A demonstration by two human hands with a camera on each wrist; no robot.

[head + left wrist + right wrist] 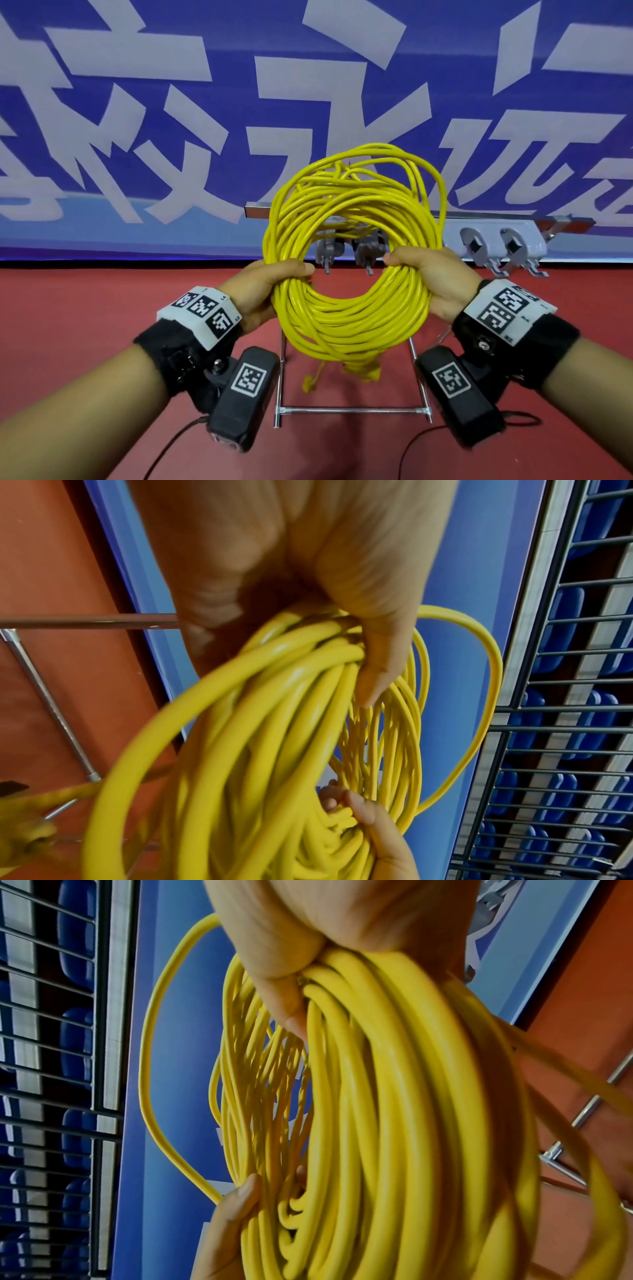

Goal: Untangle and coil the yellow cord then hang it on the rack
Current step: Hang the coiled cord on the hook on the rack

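The yellow cord (352, 322) is a thick round coil held upright in front of me. My left hand (267, 284) grips its left side and my right hand (431, 277) grips its right side, fingers curled round the bundled strands. Some loops at the top sit loose and crossed. Knotted ends (310, 382) dangle below the coil. The rack (496, 236), a white panel with grey hooks, stands just behind it; two hooks (368, 251) show through the coil's hole. In the left wrist view my left hand (342, 588) clasps the cord (274, 723). My right hand (308, 934) clasps the cord (394, 1096).
The rack's metal base frame (352, 410) lies on the red floor (85, 301) under the coil. A blue banner with white characters (171, 120) fills the back. Black cables (171, 442) trail on the floor near my wrists. Railings and blue seats (565, 723) show beyond.
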